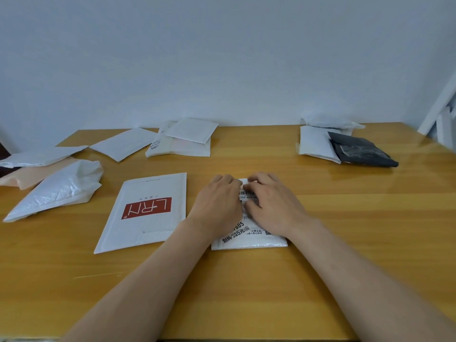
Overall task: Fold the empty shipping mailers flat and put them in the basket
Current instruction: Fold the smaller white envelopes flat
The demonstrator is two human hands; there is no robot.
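Gripping far edge of labelled mailer (246,239) with left hand (217,201) and right hand (274,206), close together, fingers curled; flat on table (246,280)

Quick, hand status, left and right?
Left hand: fingers curled on the labelled mailer; pinching or pressing, cannot tell.
Right hand: same mailer, fingers curled at its far edge; cannot tell.

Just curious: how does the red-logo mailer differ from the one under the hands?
The red-logo mailer lies untouched; the labelled mailer has the left hand and right hand on it. The red-logo mailer looks larger than the labelled mailer, which bears black barcode print instead of a red block. Both are white.
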